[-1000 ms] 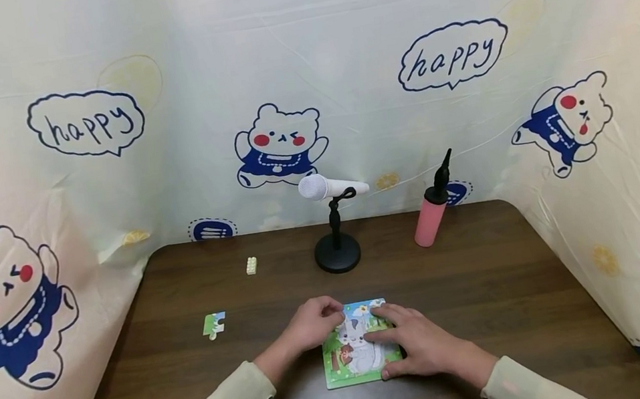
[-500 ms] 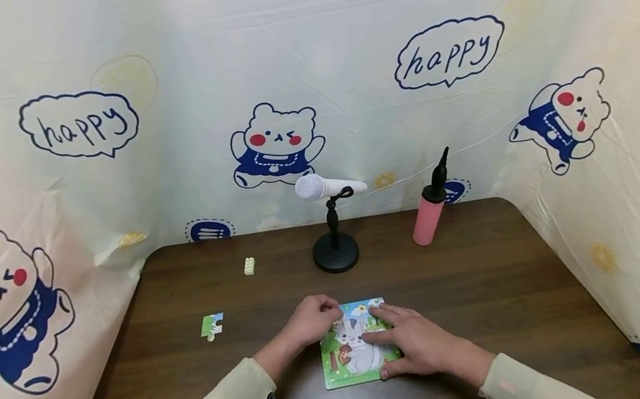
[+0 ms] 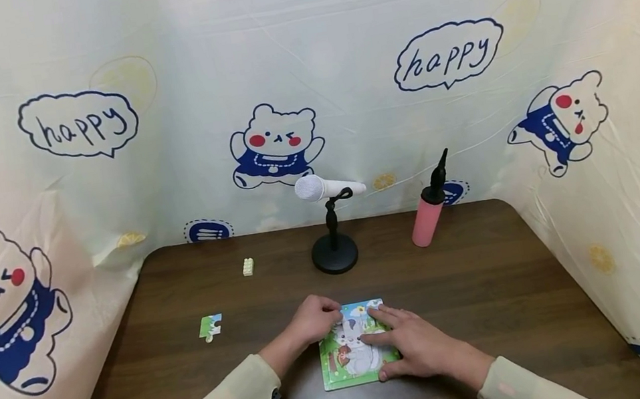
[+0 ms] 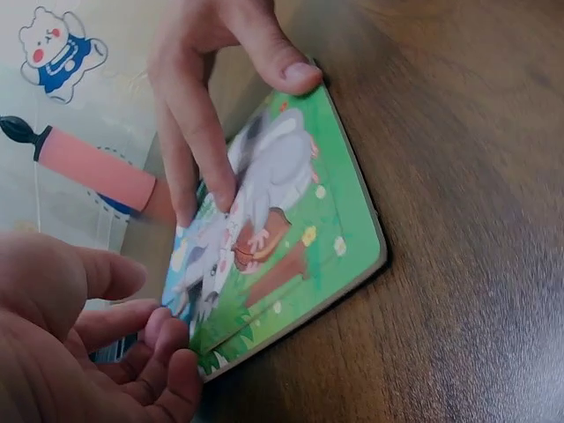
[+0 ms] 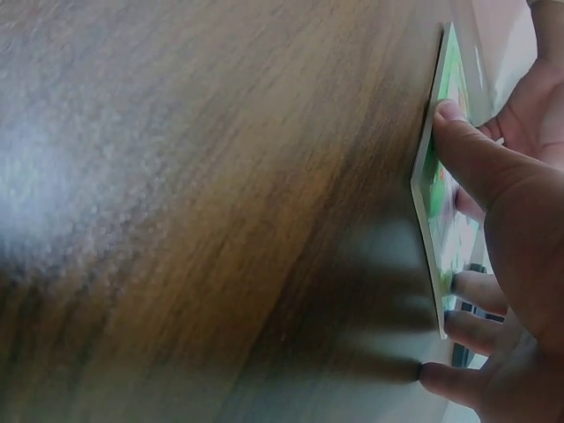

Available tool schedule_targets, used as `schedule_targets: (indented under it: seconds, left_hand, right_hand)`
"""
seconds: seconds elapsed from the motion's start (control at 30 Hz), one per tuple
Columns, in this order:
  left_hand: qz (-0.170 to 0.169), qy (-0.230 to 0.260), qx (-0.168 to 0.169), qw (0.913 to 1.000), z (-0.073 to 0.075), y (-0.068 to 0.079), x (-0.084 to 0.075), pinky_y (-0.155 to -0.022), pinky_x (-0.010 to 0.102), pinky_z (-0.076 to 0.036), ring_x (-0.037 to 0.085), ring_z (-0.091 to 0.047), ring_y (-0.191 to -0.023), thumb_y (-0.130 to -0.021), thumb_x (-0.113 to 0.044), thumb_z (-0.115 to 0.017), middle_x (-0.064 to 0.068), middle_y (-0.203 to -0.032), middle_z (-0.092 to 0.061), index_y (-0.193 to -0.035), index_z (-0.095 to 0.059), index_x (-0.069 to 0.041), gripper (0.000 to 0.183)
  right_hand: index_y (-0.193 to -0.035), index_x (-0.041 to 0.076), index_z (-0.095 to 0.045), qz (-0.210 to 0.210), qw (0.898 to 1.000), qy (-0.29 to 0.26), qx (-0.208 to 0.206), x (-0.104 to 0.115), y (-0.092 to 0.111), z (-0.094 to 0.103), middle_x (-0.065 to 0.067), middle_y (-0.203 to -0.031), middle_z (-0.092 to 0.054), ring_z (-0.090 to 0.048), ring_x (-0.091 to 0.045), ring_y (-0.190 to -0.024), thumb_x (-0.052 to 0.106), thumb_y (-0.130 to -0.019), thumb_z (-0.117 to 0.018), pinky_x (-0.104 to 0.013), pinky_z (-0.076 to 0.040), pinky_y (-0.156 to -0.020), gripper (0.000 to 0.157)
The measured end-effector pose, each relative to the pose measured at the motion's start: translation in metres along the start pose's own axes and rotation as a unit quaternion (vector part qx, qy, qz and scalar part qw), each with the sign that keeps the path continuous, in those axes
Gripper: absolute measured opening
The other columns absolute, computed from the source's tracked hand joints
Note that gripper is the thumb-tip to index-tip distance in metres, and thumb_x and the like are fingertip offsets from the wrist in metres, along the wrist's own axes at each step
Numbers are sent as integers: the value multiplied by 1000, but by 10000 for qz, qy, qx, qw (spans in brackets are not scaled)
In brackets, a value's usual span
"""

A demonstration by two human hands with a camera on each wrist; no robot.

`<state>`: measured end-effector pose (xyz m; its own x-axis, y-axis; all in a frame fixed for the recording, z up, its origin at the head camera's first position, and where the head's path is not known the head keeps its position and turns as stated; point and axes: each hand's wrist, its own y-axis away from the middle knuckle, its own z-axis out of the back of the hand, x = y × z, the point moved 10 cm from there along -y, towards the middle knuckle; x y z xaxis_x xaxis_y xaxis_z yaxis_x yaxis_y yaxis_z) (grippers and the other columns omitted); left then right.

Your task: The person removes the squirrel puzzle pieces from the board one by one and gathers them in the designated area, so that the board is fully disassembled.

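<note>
A jigsaw puzzle (image 3: 355, 373) in a flat board, with a grey-white cartoon animal on green and blue, lies on the table before me. My left hand (image 3: 311, 320) is at its upper left corner with the fingers bent; in the left wrist view the fingertips (image 4: 181, 339) meet the puzzle's edge, and I cannot tell whether they pinch a piece. From the right, my right hand (image 3: 421, 344) rests on the puzzle with fingers spread, its thumb (image 5: 454, 115) near the lower edge. A loose green and blue puzzle piece (image 3: 206, 326) lies to the left.
Behind the puzzle a white microphone (image 3: 327, 187) sits on a black stand (image 3: 335, 255). A pink pump (image 3: 427, 220) with a black nozzle stands at the back right, and a cream building brick (image 3: 248, 267) at the back left. Printed cloth (image 3: 198, 148) surrounds the brown table (image 3: 489, 285).
Both hands keep nearly the same places on the puzzle. The head view has shifted slightly, so everything sits a little further left in it.
</note>
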<state>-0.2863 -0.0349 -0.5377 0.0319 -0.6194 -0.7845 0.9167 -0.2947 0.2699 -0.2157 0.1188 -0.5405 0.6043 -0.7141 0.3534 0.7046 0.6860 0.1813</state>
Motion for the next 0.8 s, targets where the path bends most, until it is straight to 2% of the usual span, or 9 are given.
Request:
schedule_targets:
  seconds: [0.23, 0.6, 0.8]
  left_hand:
    - [-243, -373, -182, 9988, 1, -3, -3, -68, 28, -50, 14, -57, -77, -89, -5, -72, 2, -85, -64, -105, -73, -1, 16]
    - [-363, -542, -345, 9973, 1, -5, -3, -67, 29, -48, 14, -56, -76, -90, -7, -74, 2, -83, -62, -99, -70, -5, 10]
    - [-525, -167, -257, 9981, 3, -6, -2, -68, 30, -48, 15, -56, -78, -91, -8, -75, 2, -84, -62, -99, -71, -6, 9]
  right_hand:
    - [-151, 43, -47, 129, 9998, 156, 62, 4, -2, 1, -14, -167, -29, -30, -39, -153, 65, -91, -65, -63, -35, -114, 67]
    - [-150, 46, -47, 91, 9992, 172, 361, 6, -4, -1, -16, -168, -26, -27, -41, -154, 64, -92, -63, -66, -39, -109, 63]
    - [-150, 46, -46, 16, 9991, 146, 407, 5, -5, -2, -15, -169, -25, -25, -40, -154, 65, -92, -62, -66, -38, -110, 63]
